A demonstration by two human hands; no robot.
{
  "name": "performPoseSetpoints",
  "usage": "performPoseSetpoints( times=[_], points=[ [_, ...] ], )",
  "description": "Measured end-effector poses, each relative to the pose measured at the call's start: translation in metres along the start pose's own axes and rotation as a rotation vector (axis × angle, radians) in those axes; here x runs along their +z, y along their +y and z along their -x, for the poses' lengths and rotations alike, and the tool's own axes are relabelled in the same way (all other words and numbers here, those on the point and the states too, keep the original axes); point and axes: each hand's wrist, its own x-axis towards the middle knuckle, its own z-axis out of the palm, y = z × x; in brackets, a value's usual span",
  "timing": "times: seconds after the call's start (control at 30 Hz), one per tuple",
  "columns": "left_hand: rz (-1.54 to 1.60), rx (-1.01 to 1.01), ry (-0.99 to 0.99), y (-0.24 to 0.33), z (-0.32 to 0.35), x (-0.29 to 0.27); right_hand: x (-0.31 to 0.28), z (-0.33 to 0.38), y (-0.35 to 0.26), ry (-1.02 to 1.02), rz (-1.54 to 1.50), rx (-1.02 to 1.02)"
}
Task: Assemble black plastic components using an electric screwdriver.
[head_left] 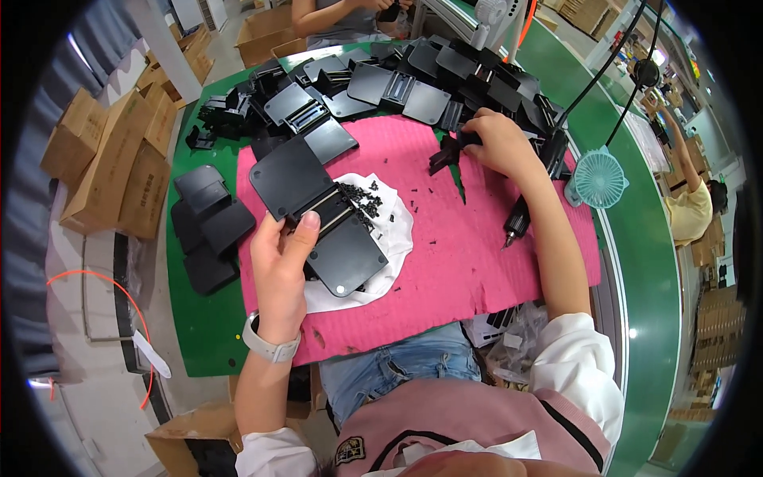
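My left hand [282, 262] grips a black folding stand [350, 258], two flat plates joined by a middle section with metal rods. The thumb lies on that middle section. Beneath the stand is a white cloth [401, 230] with a heap of small black screws [367, 205]. Farther right, my right hand [501, 143] closes its fingers on a small black plastic bracket [445, 155] at the edge of the pile of black stands [397, 87]. An electric screwdriver [518, 219] lies below my right wrist, its tip toward the pink mat [453, 262].
Several black plates [208, 226] are stacked on the green table [199, 334] at left. A teal fan [600, 179] stands at right, near hanging cables. Loose screws dot the mat. Across the table, a person [342, 20] handles a black part. Cardboard boxes [119, 159] stand left.
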Motion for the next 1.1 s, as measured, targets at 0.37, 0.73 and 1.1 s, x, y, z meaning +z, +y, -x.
performPoseSetpoints(
  times=[0.37, 0.73, 1.1],
  points=[
    [0.28, -0.253, -0.349, -0.005, 0.0, -0.006, -0.045, 0.039, -0.088, 0.235, -0.925, -0.625],
    [0.156, -0.262, -0.39, -0.004, -0.001, -0.002, -0.014, 0.045, -0.104, 0.336, -0.966, -0.761],
    [0.225, -0.216, -0.443, -0.003, -0.001, -0.001, -0.009, 0.044, -0.105, 0.272, -1.215, -0.775]
  ],
)
